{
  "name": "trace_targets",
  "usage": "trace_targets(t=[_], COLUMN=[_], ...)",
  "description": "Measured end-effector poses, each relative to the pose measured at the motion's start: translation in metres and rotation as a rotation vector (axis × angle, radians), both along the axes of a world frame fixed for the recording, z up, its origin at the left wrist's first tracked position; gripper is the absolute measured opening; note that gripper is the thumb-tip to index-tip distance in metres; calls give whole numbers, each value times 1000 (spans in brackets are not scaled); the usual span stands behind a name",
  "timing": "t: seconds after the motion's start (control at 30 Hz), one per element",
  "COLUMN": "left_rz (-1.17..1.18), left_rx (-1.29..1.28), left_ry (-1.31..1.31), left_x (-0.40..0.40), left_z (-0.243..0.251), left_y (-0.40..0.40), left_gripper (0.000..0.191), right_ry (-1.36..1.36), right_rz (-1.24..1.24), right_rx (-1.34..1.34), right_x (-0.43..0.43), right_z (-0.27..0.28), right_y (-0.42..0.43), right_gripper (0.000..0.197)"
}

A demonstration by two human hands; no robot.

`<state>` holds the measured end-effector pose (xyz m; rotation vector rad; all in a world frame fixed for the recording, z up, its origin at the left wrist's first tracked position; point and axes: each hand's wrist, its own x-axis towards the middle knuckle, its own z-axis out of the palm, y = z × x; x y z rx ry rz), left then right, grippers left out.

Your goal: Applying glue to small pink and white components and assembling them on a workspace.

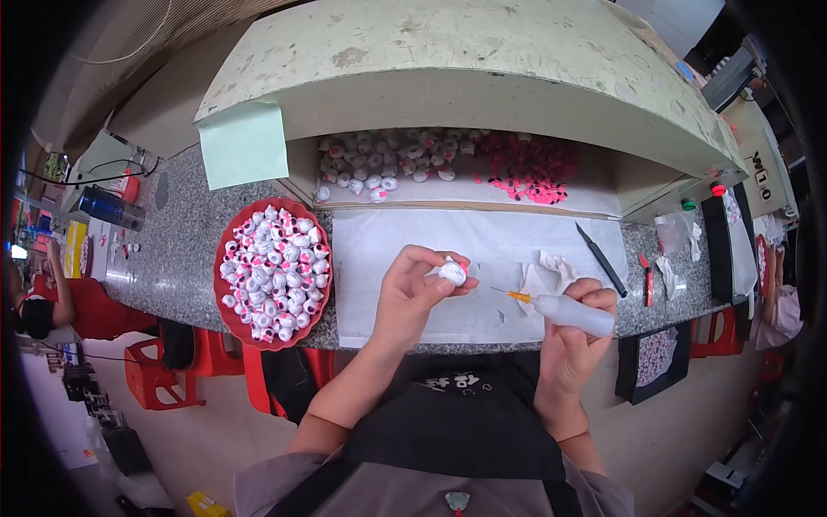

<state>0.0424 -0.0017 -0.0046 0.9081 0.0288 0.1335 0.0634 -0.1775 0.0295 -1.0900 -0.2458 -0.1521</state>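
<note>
My left hand (413, 291) pinches a small white figurine part (452, 271) with a pink patch between thumb and fingers, above the white paper sheet (381, 323). In my right hand (575, 349) is a translucent squeeze bottle (575, 315) with an orange hub and a thin needle tip. The needle points left towards the white part, and a gap separates them. To the left stands a red scalloped bowl (223, 316) heaped with similar white and pink pieces.
A wooden shelf unit (452, 97) holds loose white parts (368, 161) and small pink pieces (526, 168). Crumpled tissue (559, 268), a craft knife (601, 258) and a red tool (648, 284) lie at right. People (52, 304) sit at both sides.
</note>
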Motion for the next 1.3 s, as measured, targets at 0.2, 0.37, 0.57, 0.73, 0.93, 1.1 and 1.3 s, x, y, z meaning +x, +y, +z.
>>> trace_targets(t=[0.2,0.37,0.57,0.73,0.93,1.1,1.3], left_rz=[36,76,51,64,44,53,46], left_rx=[-42,-37,-27,-4,-4,-12,-37], left_ry=[-119,-135,-135,-115,-110,-107,-112], left_x=[-20,-25,-26,-25,-26,-26,-26], left_z=[1,5,5,3,2,3,1], left_y=[-4,-6,-4,-6,-7,-7,-7], left_gripper=[21,27,31,32,31,32,32], right_ry=[-366,-586,-650,-635,-642,-665,-690], right_rz=[-103,-7,77,91,102,110,77], right_rx=[-212,-430,-484,-403,-408,-432,-542], right_x=[-13,-21,-22,-23,-22,-22,-21], right_z=[6,8,8,6,3,5,7], right_y=[12,6,5,5,4,2,4], right_gripper=[37,40,46,56,54,53,45])
